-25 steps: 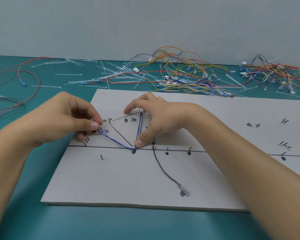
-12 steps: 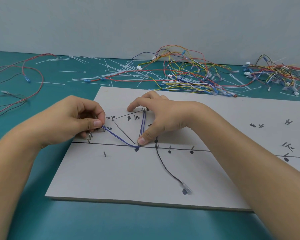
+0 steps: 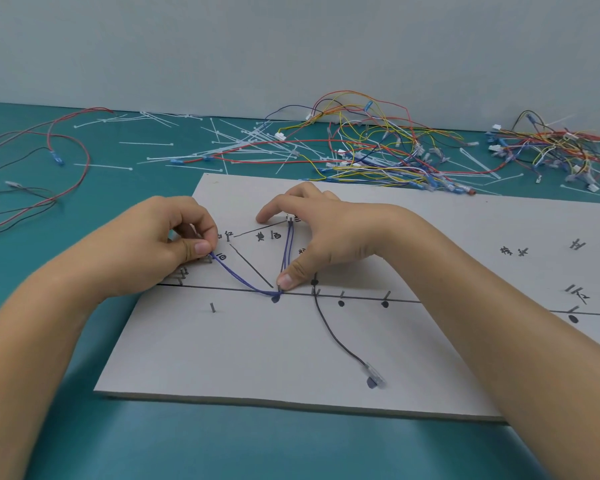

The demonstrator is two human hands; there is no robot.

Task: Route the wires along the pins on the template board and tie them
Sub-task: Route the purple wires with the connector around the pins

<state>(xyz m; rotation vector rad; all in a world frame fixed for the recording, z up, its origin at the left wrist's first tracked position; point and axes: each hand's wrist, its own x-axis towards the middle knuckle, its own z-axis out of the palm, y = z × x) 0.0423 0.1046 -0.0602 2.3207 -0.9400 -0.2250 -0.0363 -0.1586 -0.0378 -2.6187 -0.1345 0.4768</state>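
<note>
1. Blue wires (image 3: 287,251): they lie on the template board (image 3: 257,358), running from a white connector (image 3: 290,219) down to a pin on the drawn line, bending there, then going up-left to the pin cluster (image 3: 182,271). This run looks partly routed.
2. Black wire (image 3: 326,327): it lies from the line toward the board's near edge and appears placed.
3. Hands: your left hand (image 3: 160,244) pinches the blue end between thumb and forefinger. Your right hand (image 3: 329,237) is spread, thumb pressing the bend, forefinger beside the connector.
4. Outstanding: the right-side pins stand bare, and no tie is visible on the board.
5. Surface (image 3: 49,427): loose wires (image 3: 378,150) and cable ties (image 3: 243,147) lie behind the board.
</note>
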